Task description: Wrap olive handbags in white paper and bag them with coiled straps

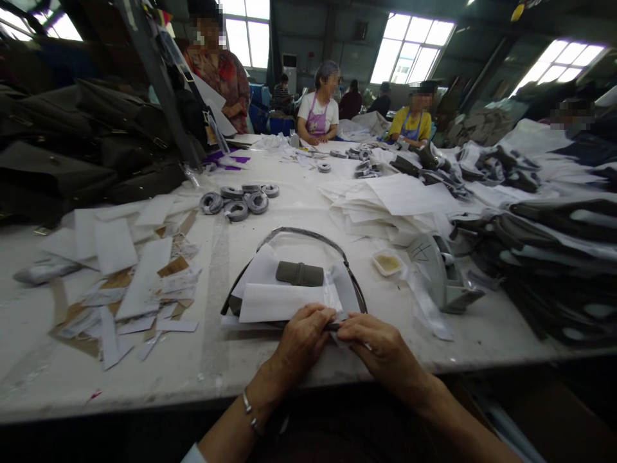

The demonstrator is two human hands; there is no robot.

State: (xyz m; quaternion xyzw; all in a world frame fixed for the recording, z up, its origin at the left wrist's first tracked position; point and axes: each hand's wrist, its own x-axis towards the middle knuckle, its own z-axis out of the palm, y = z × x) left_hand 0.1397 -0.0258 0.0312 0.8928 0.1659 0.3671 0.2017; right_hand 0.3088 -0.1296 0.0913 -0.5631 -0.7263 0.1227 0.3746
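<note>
A dark olive handbag point(299, 274) lies on the white table before me, its strap point(308, 233) arched away from me. White foam sheet point(270, 303) covers much of its front, and the flap's closing tab shows through a gap. My left hand point(308, 334) is closed on the bag's near edge, fingertips pressing the foam sheet there. Just right of it, my right hand point(378, 344) pinches the same edge, with a short dark piece showing between the two hands. What lies under the fingers is partly hidden.
A grey tape dispenser point(436, 273) and a small plastic dish point(388, 263) stand to the right, beside stacked dark bags point(569, 257). Foam sheets point(400, 196) and coiled straps point(236, 210) lie farther back. Paper and card pieces point(144, 283) spread leftward. Several people work beyond.
</note>
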